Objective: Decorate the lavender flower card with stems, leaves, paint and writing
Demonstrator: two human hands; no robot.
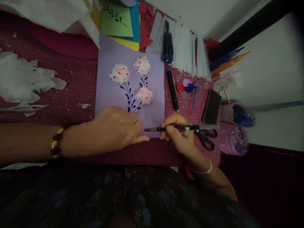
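A purple sheet of paper [106, 95] lies on the table, bearing three white crinkled-paper flowers [144, 95] with red flecks, above painted stems and dark blue leaves [129, 98]. My left hand [116, 128] rests across the sheet's lower part, over the lower stems. Its thumb sticks out to the right, apart from the bent fingers, whose tips are partly hidden. In my right hand [179, 131], a black-handled paintbrush [185, 128] is pinched between thumb and fingers. Its brown bristles point left, over the lower right of the sheet and close to my left thumb.
Right of the sheet are a black marker [172, 90], a paint palette [184, 85], a thin blue brush [194, 98], scissors [206, 139] and a dark phone-like block [212, 107]. A cutter [167, 46] lies behind. White paper scraps [21, 77] pile at left; coloured sheets [116, 22] lie at the back.
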